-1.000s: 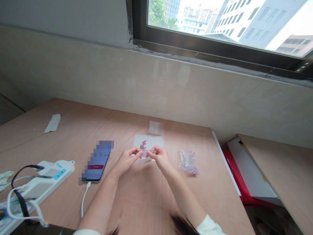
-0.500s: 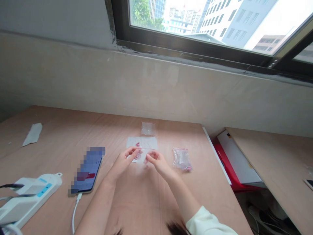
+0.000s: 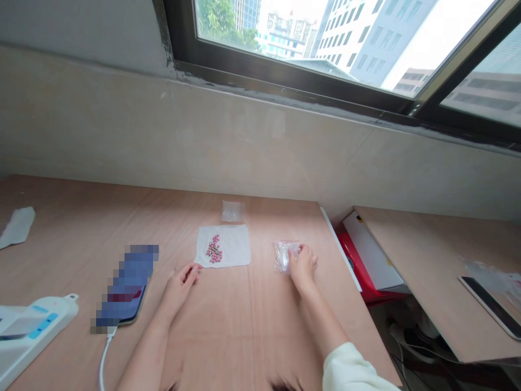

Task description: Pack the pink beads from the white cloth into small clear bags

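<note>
Your right hand (image 3: 303, 267) rests on a clear zip bag (image 3: 283, 256), and its grip is closed on the bag's right side, with the fingers curled over the plastic. The bag lies on the counter (image 3: 264, 304), to the right of a white paper sheet (image 3: 236, 254) and well apart from it. Whatever is inside the bag is too faint to make out.

Your left hand (image 3: 179, 289) lies on the counter with its grip apart, the fingers (image 3: 190, 273) loosely spread and holding nothing. Their tips sit just beside the lower-left corner of the sheet.

A small cluster of pink beads (image 3: 214, 249) sits on the left half of the sheet, and a few darker pieces among them are too small to identify. Just beyond the sheet lies a second clear plastic bag (image 3: 233, 212), flat and apart from the paper.

Left of your left hand, a smartphone (image 3: 128, 288), its screen pixelated, lies on a white charging cable (image 3: 105, 361). A white power strip (image 3: 36, 331) sits at the near-left corner, and a white strip of paper (image 3: 17, 227) lies further back. On a separate board to the right lies a dark-edged tablet (image 3: 490, 304), partly under clear plastic.
</note>
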The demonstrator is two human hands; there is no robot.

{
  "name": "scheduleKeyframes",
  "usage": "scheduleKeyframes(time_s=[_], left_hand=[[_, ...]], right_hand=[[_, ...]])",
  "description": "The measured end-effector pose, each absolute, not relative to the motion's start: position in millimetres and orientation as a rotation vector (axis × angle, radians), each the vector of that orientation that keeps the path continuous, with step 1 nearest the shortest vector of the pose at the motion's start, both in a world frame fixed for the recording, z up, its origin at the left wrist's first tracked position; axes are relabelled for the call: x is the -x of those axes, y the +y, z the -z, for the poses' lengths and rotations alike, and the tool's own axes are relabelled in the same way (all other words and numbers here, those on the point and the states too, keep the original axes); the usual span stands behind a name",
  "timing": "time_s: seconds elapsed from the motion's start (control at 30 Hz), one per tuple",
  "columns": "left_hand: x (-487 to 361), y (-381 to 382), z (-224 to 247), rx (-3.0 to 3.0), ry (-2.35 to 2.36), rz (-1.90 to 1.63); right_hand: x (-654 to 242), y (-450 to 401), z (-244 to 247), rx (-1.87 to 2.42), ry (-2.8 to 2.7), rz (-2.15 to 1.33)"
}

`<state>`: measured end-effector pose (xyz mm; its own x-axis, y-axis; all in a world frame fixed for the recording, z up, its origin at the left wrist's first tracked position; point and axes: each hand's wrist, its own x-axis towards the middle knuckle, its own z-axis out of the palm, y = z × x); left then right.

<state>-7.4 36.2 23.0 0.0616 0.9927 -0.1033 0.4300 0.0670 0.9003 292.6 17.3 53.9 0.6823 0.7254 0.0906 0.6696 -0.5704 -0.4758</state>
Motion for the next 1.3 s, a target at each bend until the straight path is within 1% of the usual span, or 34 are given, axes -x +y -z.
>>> scheduleKeyframes(time_s=[0.07,0.13,0.33,0.47,0.6,0.7,0.83,0.9,1.03,1.1,1.17,1.3], left_hand=[[6.1,35.7,-26.4,-1.497,1.508,-0.852],[5.5,34.7,-27.6,-1.502,1.518,-0.862],[4.4,32.1,-17.2,-1.606,1.584,-0.869],[4.5,33.0,-11.9,-1.727,1.580,-0.866],[3.9,32.8,-13.3,-1.760,1.580,-0.850],[4.5,32.9,-12.9,-1.750,1.577,-0.858],[6.4,36.7,-12.5,-1.583,1.529,-0.869],[4.7,39.4,-19.4,-1.427,1.467,-0.892],[-5.4,41.3,-49.8,-1.279,1.313,-0.854],[-9.9,40.0,-64.8,-1.292,1.258,-0.802],[-11.4,37.7,-74.5,-1.279,1.217,-0.819],[-6.6,32.7,-82.9,-1.229,1.144,-0.864]], right_hand=[[-283.2,20.4,-57.2,2.469,-1.055,0.001],[-270.9,29.6,-60.9,2.406,-1.129,0.032],[-213.1,100.0,-53.2,1.974,-1.681,-0.222],[-184.6,147.0,-40.5,2.077,-1.891,-0.234],[-190.4,163.1,-39.4,2.120,-1.908,-0.238],[-206.5,156.5,-49.3,2.086,-1.862,-0.256],[-216.1,128.6,-68.4,1.894,-1.535,-0.371],[-210.8,108.5,-74.7,1.711,-1.437,-0.585],[-192.3,69.3,-75.1,1.374,-1.505,-1.232],[-186.9,56.7,-72.2,1.337,-1.488,-1.378],[-185.6,50.5,-69.9,1.383,-1.443,-1.345],[-187.3,48.8,-69.5,1.481,-1.452,-1.120]])
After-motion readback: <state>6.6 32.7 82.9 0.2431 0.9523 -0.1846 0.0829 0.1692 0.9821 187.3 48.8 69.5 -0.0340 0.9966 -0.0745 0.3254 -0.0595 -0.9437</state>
